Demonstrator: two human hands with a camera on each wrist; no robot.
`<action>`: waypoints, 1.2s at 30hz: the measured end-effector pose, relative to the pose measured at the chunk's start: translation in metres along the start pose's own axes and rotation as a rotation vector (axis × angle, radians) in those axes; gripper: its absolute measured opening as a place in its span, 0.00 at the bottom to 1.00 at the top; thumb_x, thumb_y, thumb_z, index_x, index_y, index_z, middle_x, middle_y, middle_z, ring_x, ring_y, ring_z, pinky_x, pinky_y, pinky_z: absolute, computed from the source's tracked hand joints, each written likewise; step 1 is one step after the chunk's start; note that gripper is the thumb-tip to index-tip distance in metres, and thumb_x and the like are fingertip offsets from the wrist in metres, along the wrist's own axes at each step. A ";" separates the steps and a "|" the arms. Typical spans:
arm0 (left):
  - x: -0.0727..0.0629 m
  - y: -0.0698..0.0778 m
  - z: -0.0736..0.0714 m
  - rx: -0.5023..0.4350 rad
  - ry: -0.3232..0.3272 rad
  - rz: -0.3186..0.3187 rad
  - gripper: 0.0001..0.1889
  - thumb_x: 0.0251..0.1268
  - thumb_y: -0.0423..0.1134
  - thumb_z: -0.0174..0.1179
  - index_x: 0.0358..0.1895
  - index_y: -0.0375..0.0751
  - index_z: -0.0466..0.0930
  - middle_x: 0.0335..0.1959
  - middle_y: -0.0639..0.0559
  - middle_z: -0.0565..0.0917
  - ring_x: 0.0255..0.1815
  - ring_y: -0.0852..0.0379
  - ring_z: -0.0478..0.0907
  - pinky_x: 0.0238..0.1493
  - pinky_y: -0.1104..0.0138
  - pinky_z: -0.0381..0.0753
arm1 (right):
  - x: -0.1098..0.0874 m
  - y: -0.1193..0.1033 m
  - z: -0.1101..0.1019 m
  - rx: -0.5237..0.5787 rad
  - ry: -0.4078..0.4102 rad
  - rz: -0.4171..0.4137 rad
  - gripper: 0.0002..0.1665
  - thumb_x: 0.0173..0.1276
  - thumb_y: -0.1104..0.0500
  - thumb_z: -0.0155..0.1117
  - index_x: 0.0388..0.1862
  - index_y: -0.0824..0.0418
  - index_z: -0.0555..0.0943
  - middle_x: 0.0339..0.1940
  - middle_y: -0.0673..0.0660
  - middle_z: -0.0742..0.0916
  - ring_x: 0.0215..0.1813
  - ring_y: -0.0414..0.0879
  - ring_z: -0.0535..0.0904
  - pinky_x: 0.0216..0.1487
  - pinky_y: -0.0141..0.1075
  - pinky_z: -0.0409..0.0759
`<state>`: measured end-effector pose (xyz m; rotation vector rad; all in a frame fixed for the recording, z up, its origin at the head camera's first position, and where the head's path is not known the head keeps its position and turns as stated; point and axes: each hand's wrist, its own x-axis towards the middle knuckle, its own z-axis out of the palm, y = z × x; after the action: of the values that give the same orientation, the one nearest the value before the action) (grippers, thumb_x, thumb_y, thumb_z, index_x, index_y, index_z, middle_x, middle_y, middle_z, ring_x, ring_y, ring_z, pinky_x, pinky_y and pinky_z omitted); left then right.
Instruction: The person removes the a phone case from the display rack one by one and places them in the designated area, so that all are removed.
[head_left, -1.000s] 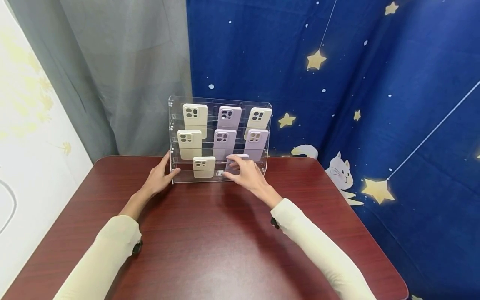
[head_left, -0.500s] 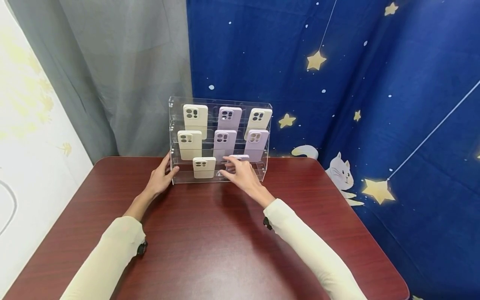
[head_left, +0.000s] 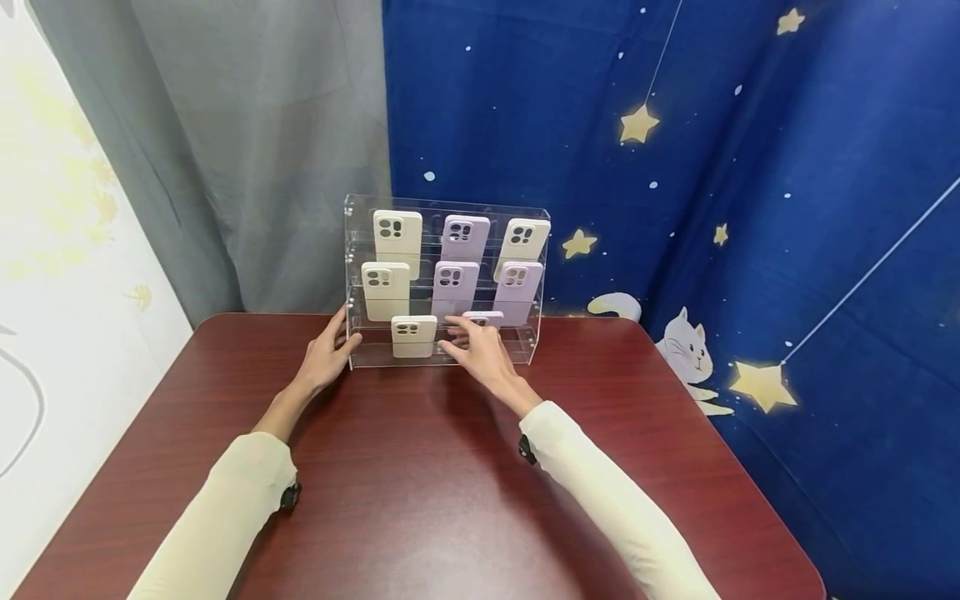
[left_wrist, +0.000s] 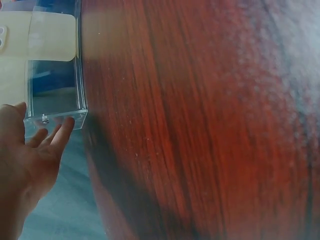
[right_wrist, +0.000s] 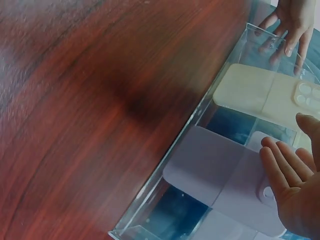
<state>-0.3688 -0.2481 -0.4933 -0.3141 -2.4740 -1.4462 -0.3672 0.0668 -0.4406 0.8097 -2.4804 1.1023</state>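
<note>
A clear acrylic tiered display rack [head_left: 372, 358] stands at the back of the table, holding several cream and lilac phone cases. My left hand [head_left: 324, 362] is at the rack's left side panel, thumb near the front edge and fingers extended along the panel. In front of the bottom tier, my right hand [head_left: 483, 357] has its fingers loosely extended and holds nothing. It partly hides the lilac phone case [right_wrist: 200, 160] there. To its left on that tier sits a cream phone case [head_left: 413, 340]. In the right wrist view, the right fingertips overlap the lilac case's upper side.
The upper tiers carry more cases, among them a cream one [head_left: 398, 237] and a lilac one [head_left: 454, 287]. The dark red wooden table [head_left: 420, 483] reaches toward the person. A grey curtain [head_left: 285, 125] and a blue starry curtain [head_left: 517, 100] hang behind.
My right hand has moved a little left across the front of the lilac case. The left hand stays at the side panel. The head view has shifted slightly; the cases keep their places.
</note>
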 end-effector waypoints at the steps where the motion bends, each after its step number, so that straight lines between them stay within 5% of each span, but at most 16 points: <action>1: 0.000 0.001 0.000 -0.001 0.001 -0.002 0.38 0.82 0.38 0.56 0.86 0.50 0.47 0.74 0.28 0.69 0.69 0.31 0.74 0.67 0.42 0.76 | 0.000 0.000 0.001 0.010 0.007 -0.001 0.29 0.69 0.59 0.76 0.66 0.65 0.81 0.49 0.67 0.90 0.45 0.57 0.91 0.50 0.46 0.89; 15: 0.001 0.005 -0.001 -0.017 -0.008 -0.018 0.39 0.81 0.36 0.56 0.86 0.48 0.46 0.74 0.27 0.68 0.70 0.30 0.72 0.69 0.42 0.74 | 0.005 0.002 0.022 0.155 0.091 0.050 0.26 0.66 0.65 0.77 0.62 0.66 0.83 0.50 0.67 0.90 0.50 0.56 0.90 0.52 0.44 0.89; 24: 0.001 0.004 -0.001 -0.035 -0.008 -0.015 0.38 0.81 0.35 0.57 0.86 0.48 0.47 0.74 0.27 0.68 0.71 0.30 0.72 0.69 0.43 0.73 | 0.008 0.001 0.030 0.139 0.091 0.081 0.23 0.69 0.62 0.75 0.62 0.64 0.84 0.51 0.63 0.90 0.52 0.51 0.90 0.52 0.30 0.86; 36: 0.001 0.000 0.000 -0.032 -0.011 -0.028 0.38 0.81 0.37 0.57 0.86 0.49 0.47 0.75 0.28 0.68 0.71 0.31 0.72 0.69 0.44 0.74 | 0.009 -0.003 0.036 0.091 0.118 0.093 0.15 0.72 0.60 0.72 0.56 0.61 0.87 0.47 0.58 0.92 0.49 0.47 0.91 0.51 0.31 0.87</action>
<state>-0.3701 -0.2480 -0.4926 -0.2953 -2.4752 -1.5006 -0.3743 0.0345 -0.4577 0.6401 -2.4064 1.2649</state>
